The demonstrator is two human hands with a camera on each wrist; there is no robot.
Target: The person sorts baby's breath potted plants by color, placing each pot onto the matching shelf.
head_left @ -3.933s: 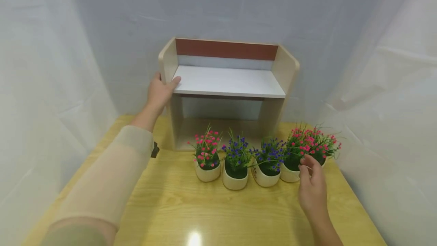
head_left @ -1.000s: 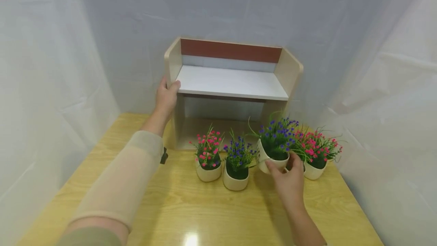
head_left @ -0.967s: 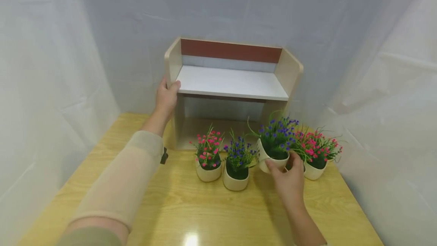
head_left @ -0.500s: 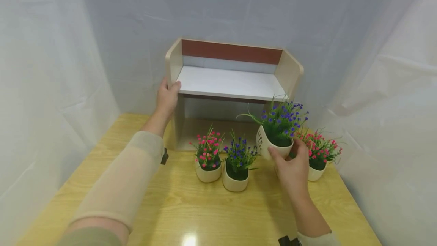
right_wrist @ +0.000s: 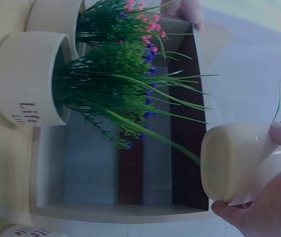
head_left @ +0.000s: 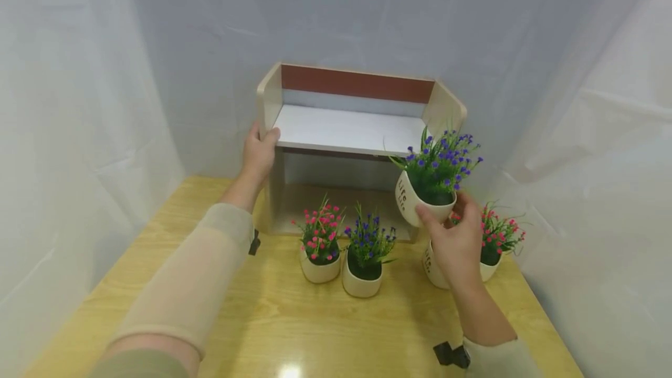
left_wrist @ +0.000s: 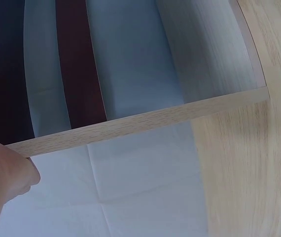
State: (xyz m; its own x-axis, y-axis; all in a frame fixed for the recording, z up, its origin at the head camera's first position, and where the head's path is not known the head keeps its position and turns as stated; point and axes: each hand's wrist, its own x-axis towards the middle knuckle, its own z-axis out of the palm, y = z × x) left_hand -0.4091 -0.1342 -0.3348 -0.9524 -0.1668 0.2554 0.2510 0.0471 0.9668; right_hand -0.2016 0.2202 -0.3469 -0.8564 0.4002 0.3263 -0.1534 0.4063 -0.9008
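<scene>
Fingers and thumb of the right hand pinch a smooth, rounded cream-white "Life" pot of purple flowers and green leaves, aloft at four o'clock from the shelf unit's flat white upper board. At the board's nine o'clock, the left hand grips the pale wood-grain side panel. Held off-centre, the pot could tip or slip onto the lettered cream-white pot at its six o'clock.
</scene>
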